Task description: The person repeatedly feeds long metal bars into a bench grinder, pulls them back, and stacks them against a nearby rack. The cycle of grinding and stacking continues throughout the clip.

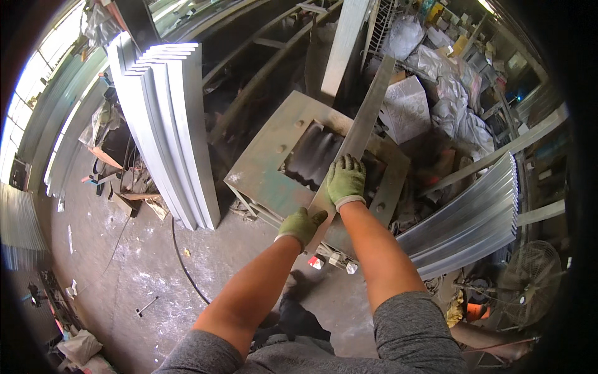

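A long flat metal bar [366, 115] lies at a slant across the top of a boxy metal machine [268, 149]. It crosses the dark opening [314, 153] in the machine's top, where a blackened, ridged surface shows. My left hand [300, 227], in a green glove, is closed round the bar's near end, its thumb on top. Farther up the bar, my right hand [346, 181], gloved the same way, presses down from above with its fingers bent over it. The bar's underside is hidden, so I cannot tell where it touches the machine.
A stack of pale metal profiles [165, 124] leans upright at the left. More profiles [467, 215] lie fanned at the right, near a round fan [529, 283]. Plastic-wrapped bundles [458, 100] and a white box [405, 109] stand behind. A black cable [177, 255] crosses the floor.
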Tool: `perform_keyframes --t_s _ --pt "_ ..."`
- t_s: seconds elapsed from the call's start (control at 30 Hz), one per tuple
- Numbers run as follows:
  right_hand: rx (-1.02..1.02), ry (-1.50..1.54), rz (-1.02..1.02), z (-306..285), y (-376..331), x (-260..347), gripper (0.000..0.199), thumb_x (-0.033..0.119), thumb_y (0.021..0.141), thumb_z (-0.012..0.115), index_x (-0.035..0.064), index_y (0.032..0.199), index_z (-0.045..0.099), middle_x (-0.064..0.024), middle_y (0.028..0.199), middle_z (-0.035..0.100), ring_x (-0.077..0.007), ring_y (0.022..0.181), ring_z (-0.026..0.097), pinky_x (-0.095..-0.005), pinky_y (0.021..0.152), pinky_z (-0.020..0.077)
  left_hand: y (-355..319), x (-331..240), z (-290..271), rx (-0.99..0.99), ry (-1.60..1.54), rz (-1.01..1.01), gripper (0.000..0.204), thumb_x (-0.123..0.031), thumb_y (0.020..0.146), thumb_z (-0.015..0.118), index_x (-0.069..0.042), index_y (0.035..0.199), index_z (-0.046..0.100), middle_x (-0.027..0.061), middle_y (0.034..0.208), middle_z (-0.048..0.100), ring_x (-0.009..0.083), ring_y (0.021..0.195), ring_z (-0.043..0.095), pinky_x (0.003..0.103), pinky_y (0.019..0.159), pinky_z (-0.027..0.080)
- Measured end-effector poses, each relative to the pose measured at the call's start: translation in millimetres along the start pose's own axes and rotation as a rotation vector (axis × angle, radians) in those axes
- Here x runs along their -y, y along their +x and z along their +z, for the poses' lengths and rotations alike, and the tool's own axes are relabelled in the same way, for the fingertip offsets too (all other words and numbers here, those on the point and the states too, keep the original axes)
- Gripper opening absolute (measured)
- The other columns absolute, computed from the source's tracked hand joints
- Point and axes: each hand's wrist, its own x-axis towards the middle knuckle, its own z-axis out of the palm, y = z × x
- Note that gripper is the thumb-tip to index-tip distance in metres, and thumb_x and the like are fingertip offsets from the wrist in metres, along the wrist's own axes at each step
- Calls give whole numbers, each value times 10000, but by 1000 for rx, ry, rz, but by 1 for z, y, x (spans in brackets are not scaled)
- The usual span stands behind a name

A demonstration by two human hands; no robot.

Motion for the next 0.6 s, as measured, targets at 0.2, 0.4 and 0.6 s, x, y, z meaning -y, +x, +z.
perform_keyframes --t_s 0.2,0.4,0.6 --pt "-88 75 -35 -8 -49 20 423 297 1050 577 -33 1292 683 -229 1384 663 -426 1302 610 -577 1169 442 -46 34 6 -1 19 168 812 -752 973 641 14 1230 717 335 1204 753 512 1189 705 546 996 556" --pt "-58 363 -51 -30 -87 41 317 256 989 669 16 1194 691 -196 1336 664 -419 1250 605 -570 1110 462 -99 107 19 6 -6 -167 734 -703 976 686 -5 1199 736 328 1154 764 496 1152 727 541 953 568" --pt "-153 390 -43 -5 -44 27 266 221 1011 656 38 1198 701 -186 1331 687 -412 1237 634 -562 1085 491 -131 115 24 7 25 -186 725 -718 969 683 -25 1178 735 319 1139 769 504 1125 731 554 935 568"
